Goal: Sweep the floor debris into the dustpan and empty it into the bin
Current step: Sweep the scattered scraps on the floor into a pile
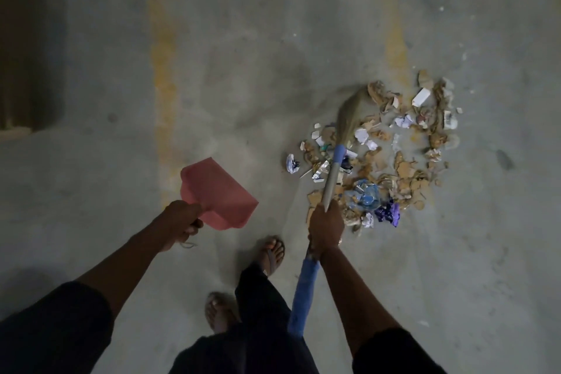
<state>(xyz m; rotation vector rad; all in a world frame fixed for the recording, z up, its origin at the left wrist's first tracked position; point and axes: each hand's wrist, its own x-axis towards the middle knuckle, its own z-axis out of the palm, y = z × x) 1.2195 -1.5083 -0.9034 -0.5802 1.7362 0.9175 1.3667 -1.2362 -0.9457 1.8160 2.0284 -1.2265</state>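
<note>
Pink dustpan (217, 193) gripped by left hand (182, 222), lower centre; right hand (326, 229) grips broom (340, 146) over debris (394, 158), right. No legible writing.

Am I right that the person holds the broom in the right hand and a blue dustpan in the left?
Not quite: the head view shows the dustpan is pink, not blue. The rest holds: the left hand holds it, and the right hand holds the broom.

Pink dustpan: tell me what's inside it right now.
Nothing visible: the pink dustpan, held by the left hand, shows a bare pan. The debris pile lies on the floor beside the broom. The corner by the handle is hidden.
</note>
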